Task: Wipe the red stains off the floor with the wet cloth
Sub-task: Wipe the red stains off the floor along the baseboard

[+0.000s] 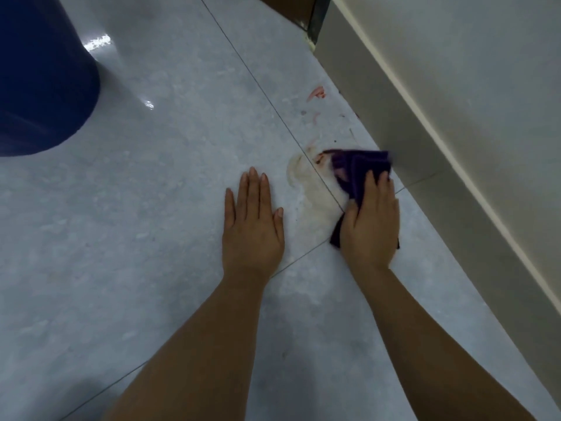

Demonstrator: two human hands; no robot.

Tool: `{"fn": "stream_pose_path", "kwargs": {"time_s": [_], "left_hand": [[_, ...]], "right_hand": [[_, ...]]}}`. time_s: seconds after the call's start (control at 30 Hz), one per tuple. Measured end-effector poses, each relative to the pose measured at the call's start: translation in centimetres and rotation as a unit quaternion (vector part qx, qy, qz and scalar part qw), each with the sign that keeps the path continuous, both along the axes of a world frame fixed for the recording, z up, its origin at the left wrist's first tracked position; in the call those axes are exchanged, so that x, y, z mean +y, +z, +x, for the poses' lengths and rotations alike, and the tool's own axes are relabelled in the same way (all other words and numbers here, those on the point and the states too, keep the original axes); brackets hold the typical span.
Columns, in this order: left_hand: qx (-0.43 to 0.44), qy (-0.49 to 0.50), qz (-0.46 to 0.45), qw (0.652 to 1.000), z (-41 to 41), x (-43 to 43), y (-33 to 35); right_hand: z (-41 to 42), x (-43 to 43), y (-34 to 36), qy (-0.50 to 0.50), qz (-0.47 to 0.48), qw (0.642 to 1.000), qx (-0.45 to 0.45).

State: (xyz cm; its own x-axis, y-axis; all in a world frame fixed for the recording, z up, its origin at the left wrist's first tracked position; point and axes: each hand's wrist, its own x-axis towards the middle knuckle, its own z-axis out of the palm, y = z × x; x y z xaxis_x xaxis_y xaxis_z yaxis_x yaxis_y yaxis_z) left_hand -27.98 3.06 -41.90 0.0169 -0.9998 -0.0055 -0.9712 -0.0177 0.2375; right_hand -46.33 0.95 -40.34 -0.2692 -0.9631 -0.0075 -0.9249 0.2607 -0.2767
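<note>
under the right hand (372, 220), flat on a half-hidden purple cloth (358, 168); left hand (253, 226) spread on floor (151, 223)

The floor (151, 208) is pale grey-blue tile, glossy, with thin dark grout lines crossing at a slant; bright glints of light sit on it near the top left, beside a big dark blue round container (39, 74) standing on the tiles; along the right runs an off-white wall (485, 71) with a grey skirting band (394, 153) at its foot; at the top, a dark frame edge (318, 16) and a brown surface (291, 7) meet the wall's corner.
</note>
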Motion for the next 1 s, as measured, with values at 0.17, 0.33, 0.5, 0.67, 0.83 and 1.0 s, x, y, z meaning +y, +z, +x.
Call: {"fn": "stream_pose_path", "kwargs": {"time_s": [0.17,0.33,0.5,0.67,0.83,1.0], "left_hand": [[-0.004,-0.008,-0.001,1.000,0.1,-0.1,-0.1],[-0.011,-0.008,0.011,1.000,0.1,-0.1,-0.1],[-0.013,-0.008,0.024,1.000,0.0,-0.3,0.1],[-0.018,-0.011,0.022,1.000,0.0,-0.3,0.0],[-0.007,-0.009,0.018,1.000,0.0,-0.2,0.0],[-0.011,-0.010,0.016,1.000,0.0,-0.5,0.0]], "right_hand": [[3.5,-7.6,-0.2,0.021,0.031,0.999,-0.005],[3.6,-5.8,-0.5,0.216,0.006,0.976,0.005],[0.3,-6.2,-0.5,0.102,0.012,0.995,0.007],[3.9,-9.0,-0.6,0.149,0.004,0.989,0.012],[2.2,-4.8,-0.6,0.284,0.007,0.959,-0.002],[-0.3,-4.8,-0.1,0.172,0.023,0.985,-0.004]]}}
